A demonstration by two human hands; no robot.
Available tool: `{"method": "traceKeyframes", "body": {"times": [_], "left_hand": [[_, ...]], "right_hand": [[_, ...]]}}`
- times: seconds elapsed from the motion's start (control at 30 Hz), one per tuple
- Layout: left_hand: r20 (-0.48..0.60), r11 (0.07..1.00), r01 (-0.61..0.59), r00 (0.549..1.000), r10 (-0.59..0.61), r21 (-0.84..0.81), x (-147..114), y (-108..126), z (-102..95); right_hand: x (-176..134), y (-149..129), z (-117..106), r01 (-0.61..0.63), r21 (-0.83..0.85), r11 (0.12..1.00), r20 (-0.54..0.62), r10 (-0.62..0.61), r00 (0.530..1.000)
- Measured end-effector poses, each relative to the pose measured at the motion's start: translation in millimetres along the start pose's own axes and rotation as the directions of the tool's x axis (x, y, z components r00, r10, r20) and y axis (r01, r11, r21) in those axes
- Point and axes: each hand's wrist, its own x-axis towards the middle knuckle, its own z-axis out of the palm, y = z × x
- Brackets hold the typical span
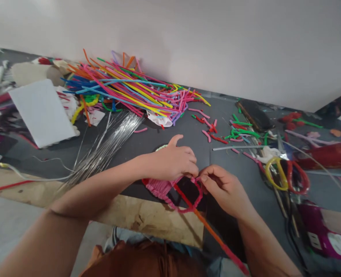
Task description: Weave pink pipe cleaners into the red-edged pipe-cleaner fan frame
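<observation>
A pink pipe-cleaner piece [160, 187] lies at the near edge of the dark tabletop, its left part tightly packed and its right part an open loop. My left hand [176, 161] reaches over it from the left, fingers curled down on the top of the loop and thumb sticking up. From the right, my right hand [226, 188] pinches the loop's upper right side between thumb and fingertips. A red-orange pipe cleaner [208, 227] passes by the loop and slants down toward my lap. Under my left hand, a pale green edge shows; the rest of it is hidden.
Colourful pipe cleaners [136, 88] are heaped at the back by the pale wall, with thin metal wires [101, 144] nearer. Short cut pieces [239, 132] lie scattered to the right. Scissors [287, 175] with yellow and red handles rest at the right; a white box [42, 113] stands left.
</observation>
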Motion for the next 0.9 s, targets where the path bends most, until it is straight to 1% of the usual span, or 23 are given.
{"method": "traceKeyframes", "body": {"times": [0.07, 0.1, 0.23, 0.4, 0.5, 0.57, 0.6, 0.67, 0.73, 0.8, 0.9], "left_hand": [[0.011, 0.999, 0.036, 0.999, -0.036, -0.039, 1.9, -2.9, 3.3], [0.013, 0.996, 0.044, 0.999, -0.043, -0.073, 2.3, -4.6, 4.1], [0.004, 0.983, 0.033, 0.999, -0.033, -0.179, 2.0, -7.5, 3.1], [-0.019, 0.982, 0.065, 0.997, -0.069, -0.179, 5.4, -2.6, 4.3], [-0.053, 0.983, 0.054, 0.997, -0.064, -0.173, 6.7, -2.1, 7.6], [-0.063, 0.985, 0.040, 0.997, -0.051, -0.169, 6.4, -2.3, 9.1], [-0.065, 0.985, 0.034, 0.997, -0.045, -0.167, 6.0, -2.3, 9.6], [-0.064, 0.986, 0.027, 0.997, -0.038, -0.166, 5.5, -2.1, 10.0], [-0.060, 0.987, 0.021, 0.998, -0.031, -0.162, 5.2, -1.9, 10.3], [-0.062, 0.989, 0.021, 0.998, -0.031, -0.149, 5.2, -2.0, 10.5], [-0.080, 0.992, 0.029, 0.996, -0.039, -0.125, 5.4, -3.1, 11.7]], "right_hand": [[0.3, 0.6, -0.2, 0.011, -0.110, 0.994, -0.060, -0.017, 0.998], [0.6, 1.1, -0.5, 0.006, -0.130, 0.992, -0.072, -0.015, 0.997], [2.5, 2.6, -1.2, -0.009, -0.097, 0.995, -0.083, 0.001, 0.997], [2.4, 2.2, -0.3, 0.001, -0.092, 0.996, -0.110, -0.012, 0.994], [1.1, 2.0, 0.2, 0.028, -0.122, 0.992, -0.150, -0.046, 0.988], [-0.1, 1.2, -0.1, 0.097, -0.168, 0.981, -0.170, -0.125, 0.977], [-0.6, 0.5, -0.4, 0.153, -0.192, 0.969, -0.164, -0.186, 0.969], [-1.5, -1.4, -1.4, 0.286, -0.234, 0.929, -0.120, -0.320, 0.940], [-1.7, -3.5, -2.4, 0.398, -0.268, 0.877, -0.057, -0.427, 0.902], [-1.3, -4.8, -3.2, 0.455, -0.303, 0.837, -0.001, -0.478, 0.878], [0.0, -3.8, -3.2, 0.471, -0.326, 0.820, 0.068, -0.477, 0.877]]}}
